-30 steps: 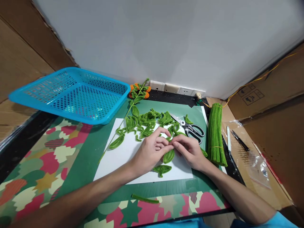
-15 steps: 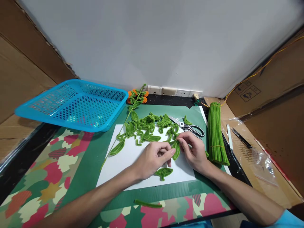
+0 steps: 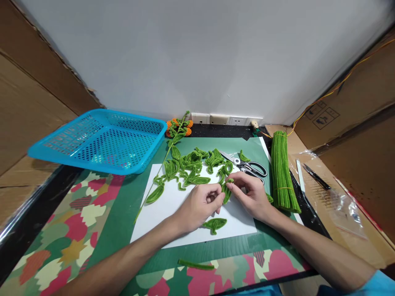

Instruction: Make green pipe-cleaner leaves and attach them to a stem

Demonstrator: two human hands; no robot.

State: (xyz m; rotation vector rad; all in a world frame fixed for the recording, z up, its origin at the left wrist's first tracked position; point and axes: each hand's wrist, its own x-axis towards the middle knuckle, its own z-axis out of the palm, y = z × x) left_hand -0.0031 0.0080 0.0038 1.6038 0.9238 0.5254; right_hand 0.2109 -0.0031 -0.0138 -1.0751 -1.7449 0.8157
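Note:
Between my two hands is a green pipe-cleaner leaf [image 3: 226, 195], made of looped fuzzy stems. My right hand [image 3: 251, 194] pinches its upper end between thumb and fingertips. My left hand [image 3: 200, 206] is closed at the leaf's left side, thumb against curled fingers; its exact grip is partly hidden. Another pipe-cleaner leaf [image 3: 216, 224] lies on the white paper [image 3: 173, 228] just below my hands. Beyond them is a loose pile of green pipe-cleaner leaves [image 3: 191, 160]. Scissors [image 3: 245, 165] with black and grey handles lie partly opened behind my right hand.
A blue plastic basket [image 3: 101, 158] stands at the left. An orange flower stem [image 3: 175, 133] lies beside it. At the right are a bundle of green pipe cleaners [image 3: 282, 172] and a black-handled knife [image 3: 317, 176]. A short green piece [image 3: 196, 264] rests near the front edge.
My right fingertips have moved slightly down and left, and the leaf's upper end is now bent over between them. My left hand holds nearly the same place. The view has shifted a little.

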